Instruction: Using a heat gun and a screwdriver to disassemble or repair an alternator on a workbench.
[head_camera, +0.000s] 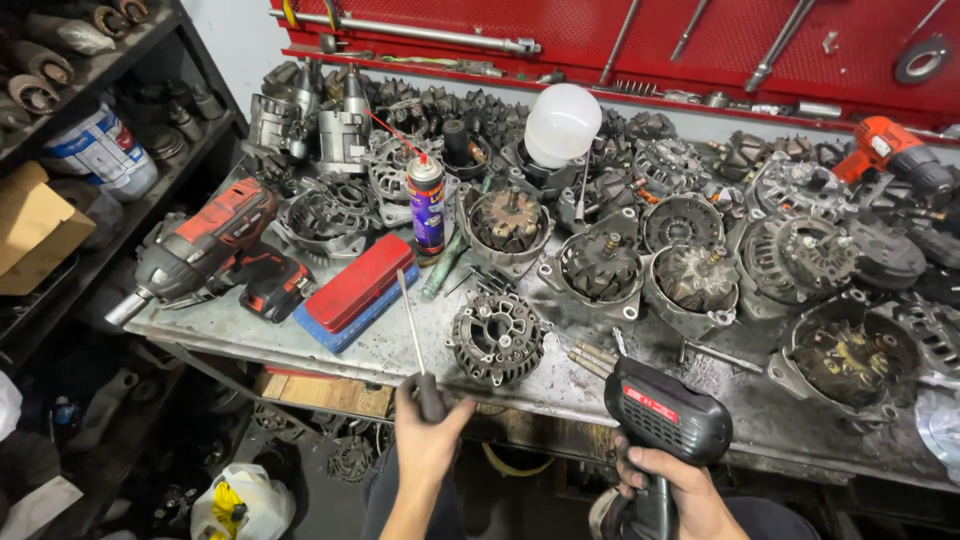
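Gripped at the workbench's (300, 345) front edge: thin stiff screwdriver (411, 325), left hand (428, 440) wrapped tight on its dark handle, and black power tool (668, 418), seemingly heavy, right hand (680, 480) closed round its pistol grip, near an alternator housing (497, 338).

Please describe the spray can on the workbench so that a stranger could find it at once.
Look at the cluttered metal workbench below the red tool board. Just behind the flat red case stands the spray can, upright. It alone is tall and slim, with a thin red straw at its nozzle.
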